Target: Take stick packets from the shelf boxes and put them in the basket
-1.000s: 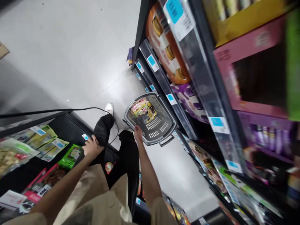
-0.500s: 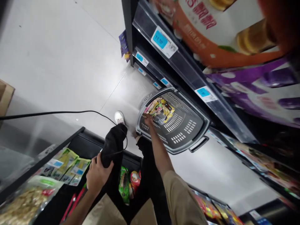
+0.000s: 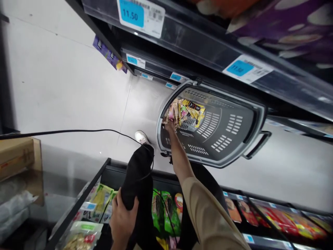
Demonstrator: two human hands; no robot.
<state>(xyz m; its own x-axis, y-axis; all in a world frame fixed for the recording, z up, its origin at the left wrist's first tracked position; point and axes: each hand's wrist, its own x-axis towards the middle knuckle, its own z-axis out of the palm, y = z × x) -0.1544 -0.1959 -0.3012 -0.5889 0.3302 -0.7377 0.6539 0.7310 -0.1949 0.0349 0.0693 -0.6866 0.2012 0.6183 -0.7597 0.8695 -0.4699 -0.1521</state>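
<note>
A grey shopping basket (image 3: pixel 221 104) with slotted walls stands on the floor, its open top towards me. Deep inside lie several small snack packets (image 3: pixel 194 110) in yellow, pink and brown wrappers. My right hand (image 3: pixel 169 126) reaches down into the basket at the left edge of this pile and touches the packets. Its fingers are small, dark and partly hidden, so their grip does not show. My left hand (image 3: pixel 124 216) rests on my bent knee (image 3: pixel 139 166) in black trousers, thumb and fingers apart, holding nothing.
Shelves with price tags (image 3: pixel 142 17) run close along the upper right, bearing large purple bags (image 3: pixel 288 27). Behind my legs, a low shelf holds green snack bags (image 3: pixel 166 211). A black cable (image 3: pixel 78 131) crosses from the left over my knee. A cardboard box (image 3: pixel 18 156) stands at left.
The view has turned and shifted, so the basket appears larger and further right. My right hand stays inside the basket by the packets. My left hand remains on the knee.
</note>
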